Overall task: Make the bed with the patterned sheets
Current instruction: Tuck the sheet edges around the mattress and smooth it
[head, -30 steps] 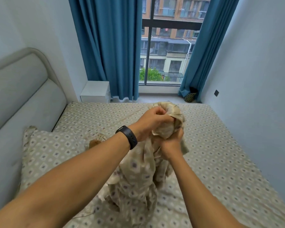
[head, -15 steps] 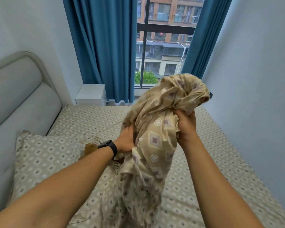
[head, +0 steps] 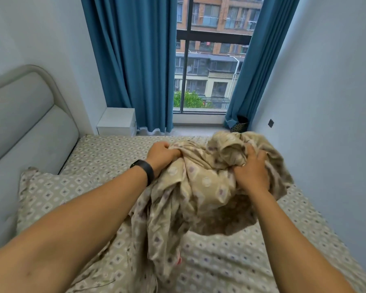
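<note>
A bunched beige patterned sheet [head: 199, 187] hangs above the bed [head: 230, 261], which is covered with a fitted sheet in a matching diamond print. My left hand [head: 161, 154], with a black band on the wrist, grips a fold at the bundle's left side. My right hand [head: 251, 172] clutches the crumpled top of the bundle on the right. The lower part of the sheet trails down onto the mattress between my arms. A pillow [head: 57, 193] in the same pattern lies at the left by the headboard.
A padded grey headboard [head: 23, 127] runs along the left. A white nightstand [head: 116, 121] stands in the far left corner beside blue curtains [head: 133, 66] and a tall window. The right wall runs close along the bed's right edge.
The bundle came down from chest height and spread sideways. My hands moved apart, the left one shifting to the bundle's left side, the right one onto its top right.
</note>
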`<state>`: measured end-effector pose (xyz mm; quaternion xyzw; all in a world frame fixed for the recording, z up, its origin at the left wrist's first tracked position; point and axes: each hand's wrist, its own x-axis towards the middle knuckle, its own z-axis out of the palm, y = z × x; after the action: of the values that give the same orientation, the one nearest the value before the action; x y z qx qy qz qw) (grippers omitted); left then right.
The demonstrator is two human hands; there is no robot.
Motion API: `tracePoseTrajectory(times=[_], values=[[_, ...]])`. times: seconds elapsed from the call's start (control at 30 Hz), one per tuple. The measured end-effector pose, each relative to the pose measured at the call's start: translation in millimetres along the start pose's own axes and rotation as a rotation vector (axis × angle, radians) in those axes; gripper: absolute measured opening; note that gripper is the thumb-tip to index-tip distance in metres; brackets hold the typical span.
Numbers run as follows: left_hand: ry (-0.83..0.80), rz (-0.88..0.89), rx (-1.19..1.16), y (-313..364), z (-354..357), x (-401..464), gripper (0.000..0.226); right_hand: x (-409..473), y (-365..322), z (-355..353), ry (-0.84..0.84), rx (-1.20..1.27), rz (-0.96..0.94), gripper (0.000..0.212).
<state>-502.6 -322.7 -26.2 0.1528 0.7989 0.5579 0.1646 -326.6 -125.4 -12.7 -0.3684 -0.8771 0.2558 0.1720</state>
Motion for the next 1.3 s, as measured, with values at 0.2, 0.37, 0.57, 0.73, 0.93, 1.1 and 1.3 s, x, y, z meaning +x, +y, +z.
tracePoseTrajectory(times=[0.2, 0.37, 0.57, 0.73, 0.93, 1.1, 1.3], values=[[-0.082, 0.039, -0.065, 30, 25, -9, 0.027, -30, -41, 28, -0.45, 0.203, 0.008, 0.144], [-0.255, 0.083, -0.186, 32, 29, -20, 0.024, -27, -37, 67, -0.207, 0.309, -0.026, 0.141], [-0.481, 0.21, -0.1, 52, 5, -26, 0.025, -13, -39, 79, 0.143, 0.658, 0.049, 0.081], [-0.143, 0.247, 0.068, 6, -27, -1, 0.038, 9, -25, 60, 0.086, 0.677, 0.08, 0.07], [-0.457, 0.038, 0.569, -121, 8, 10, 0.141, 19, -10, 29, 0.151, 0.741, 0.078, 0.062], [-0.434, -0.017, 0.401, -103, 67, 4, 0.059, 32, 20, -4, 0.199, 0.819, 0.183, 0.061], [-0.111, -0.035, 0.383, -86, 85, 20, 0.01, 53, 104, -25, 0.281, 0.461, 0.181, 0.065]])
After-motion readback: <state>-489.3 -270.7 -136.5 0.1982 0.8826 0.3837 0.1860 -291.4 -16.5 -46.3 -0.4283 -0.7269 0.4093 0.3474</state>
